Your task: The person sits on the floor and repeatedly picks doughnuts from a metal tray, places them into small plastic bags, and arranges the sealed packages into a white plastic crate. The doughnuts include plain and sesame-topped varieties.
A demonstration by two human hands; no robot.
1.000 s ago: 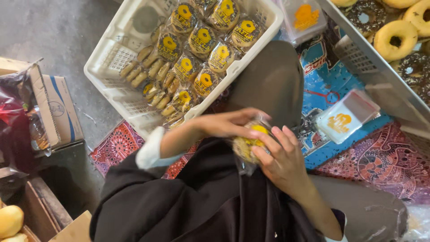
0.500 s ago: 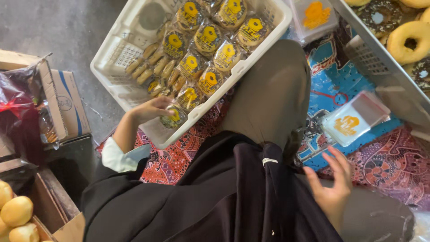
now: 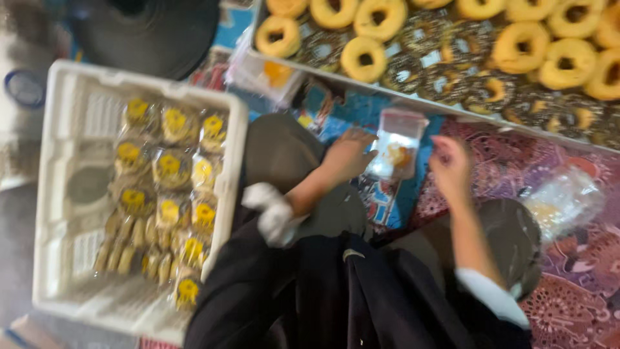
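The left hand (image 3: 347,154) rests at the left edge of a small clear plastic box (image 3: 397,145), fingers loosely bent against it; whether they pinch it cannot be told through the blur. The right hand (image 3: 450,167) hovers just beside the box at its 3 o'clock, fingers curled, not visibly touching it. The box sits on a patterned cloth (image 3: 504,161) with something orange and yellow inside. At 12 o'clock from the hands a metal tray (image 3: 413,100) carries rows of ring donuts (image 3: 365,58). At 9 o'clock a white plastic crate (image 3: 61,194) holds wrapped packets with yellow labels (image 3: 169,165). At 4 o'clock of the right hand lies a crumpled clear bag (image 3: 558,200).
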